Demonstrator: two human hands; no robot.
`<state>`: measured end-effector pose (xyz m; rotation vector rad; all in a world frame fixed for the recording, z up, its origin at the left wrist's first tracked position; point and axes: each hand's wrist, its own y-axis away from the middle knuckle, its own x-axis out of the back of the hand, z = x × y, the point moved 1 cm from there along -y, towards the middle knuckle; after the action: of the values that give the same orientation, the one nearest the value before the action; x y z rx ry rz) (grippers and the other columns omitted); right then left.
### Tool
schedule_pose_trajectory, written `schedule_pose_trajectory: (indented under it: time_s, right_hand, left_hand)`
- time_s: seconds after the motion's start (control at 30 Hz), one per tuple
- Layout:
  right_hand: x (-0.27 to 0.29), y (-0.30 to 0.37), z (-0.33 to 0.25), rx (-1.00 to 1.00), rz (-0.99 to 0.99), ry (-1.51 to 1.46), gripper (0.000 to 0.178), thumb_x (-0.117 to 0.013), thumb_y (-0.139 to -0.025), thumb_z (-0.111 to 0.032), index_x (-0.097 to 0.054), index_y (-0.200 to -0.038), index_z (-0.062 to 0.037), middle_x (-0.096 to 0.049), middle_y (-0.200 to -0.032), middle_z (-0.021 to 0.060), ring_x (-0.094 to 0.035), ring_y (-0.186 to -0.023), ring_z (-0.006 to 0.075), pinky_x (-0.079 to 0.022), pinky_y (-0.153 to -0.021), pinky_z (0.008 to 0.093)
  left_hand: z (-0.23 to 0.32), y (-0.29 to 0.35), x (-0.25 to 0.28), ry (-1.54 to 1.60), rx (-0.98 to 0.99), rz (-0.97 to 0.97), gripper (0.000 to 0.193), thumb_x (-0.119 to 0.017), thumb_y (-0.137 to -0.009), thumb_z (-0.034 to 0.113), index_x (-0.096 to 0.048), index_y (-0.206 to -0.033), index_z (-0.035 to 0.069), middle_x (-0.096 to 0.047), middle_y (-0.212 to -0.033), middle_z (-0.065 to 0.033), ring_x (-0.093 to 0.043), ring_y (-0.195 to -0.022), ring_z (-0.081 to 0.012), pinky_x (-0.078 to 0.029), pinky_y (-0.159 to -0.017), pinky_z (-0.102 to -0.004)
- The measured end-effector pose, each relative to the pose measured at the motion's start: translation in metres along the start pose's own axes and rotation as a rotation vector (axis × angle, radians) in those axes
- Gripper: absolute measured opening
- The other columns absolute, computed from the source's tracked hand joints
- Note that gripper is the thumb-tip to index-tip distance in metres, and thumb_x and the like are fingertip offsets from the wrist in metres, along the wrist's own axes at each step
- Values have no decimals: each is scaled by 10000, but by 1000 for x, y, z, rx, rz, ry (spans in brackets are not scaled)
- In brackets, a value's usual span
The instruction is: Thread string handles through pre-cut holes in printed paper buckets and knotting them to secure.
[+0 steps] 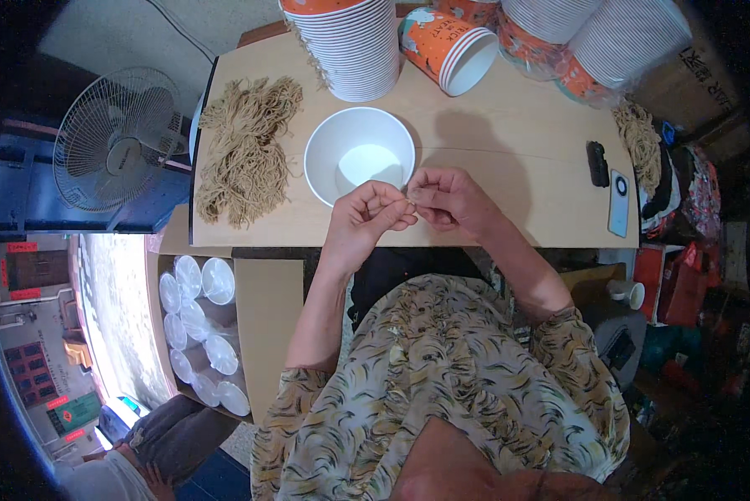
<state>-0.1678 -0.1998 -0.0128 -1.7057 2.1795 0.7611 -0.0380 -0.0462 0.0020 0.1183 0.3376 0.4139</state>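
The left hand [365, 219] and the right hand [446, 200] meet fingertip to fingertip over the near edge of the table [517, 159], each pinched narrow on something thin between them, too small to tell, possibly a strand of string. The pinch sits just off the near right rim of the white paper bowl [359, 154], which stands open and upright right behind the hands; the left hand is the nearer one to it, the bowl lying straight ahead of its knuckles

Toward the table's left edge lies a heap of tan string bundles [246, 150], its long axis running from the far edge to the near edge, well apart from the left hand. At the far edge stands a tall stack of orange-and-white paper bowls [354, 46], beside it a short stack tipped on its side [450, 48] with its mouth facing the near right, and more sleeves of bowls [596, 42] at the far right corner. Near the right edge lie a small black object [597, 163] and a pale phone [618, 203], both lengthwise front to back. Below the left edge a cardboard box holds clear plastic lids [199, 330]; a fan [120, 142] stands further left
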Motion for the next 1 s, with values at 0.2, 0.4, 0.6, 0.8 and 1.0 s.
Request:
schedule_pose_trajectory:
  time_s: [0.2,0.4,0.6,0.8,1.0]
  right_hand:
    - [-1,1,4,1,26,-68,153,-626,-994,-180,-592,-991,-31,-558,-665,6,-406,-456,33,-287,-395,193]
    - [-10,6,-2,71,26,43,142,-604,-1009,-178,-585,-989,-39,-563,-696,-7,-409,-488,24,-304,-417,192]
    - [-10,6,-6,254,139,390,123,-636,-997,-157,-627,-1012,-36,-610,-862,-41,-538,-785,30,-463,-708,226]
    - [-10,4,-6,266,152,434,100,-672,-968,-129,-641,-994,-38,-602,-860,-44,-545,-801,44,-468,-736,247]
    - [-5,-2,-5,405,234,553,94,-691,-936,-110,-645,-936,-28,-584,-828,-41,-504,-739,46,-431,-674,240]
  left_hand:
    - [-1,0,0,31,17,-8,91,-621,-986,62,-609,-1050,-2,-717,-950,-88,-709,-875,-159,-582,-796,-272]
    - [-1,0,2,41,43,7,82,-609,-992,66,-604,-1045,3,-710,-945,-87,-709,-858,-167,-579,-792,-278]
    - [-1,1,2,22,41,-19,102,-635,-987,126,-615,-1029,35,-707,-915,-58,-698,-831,-138,-548,-736,-242]
    - [-3,0,1,31,51,-14,111,-645,-983,137,-622,-1035,42,-709,-910,-57,-700,-826,-138,-540,-718,-239]
    - [-1,-3,-2,49,32,-3,160,-663,-969,131,-644,-1088,25,-716,-930,-59,-703,-830,-140,-556,-743,-247]
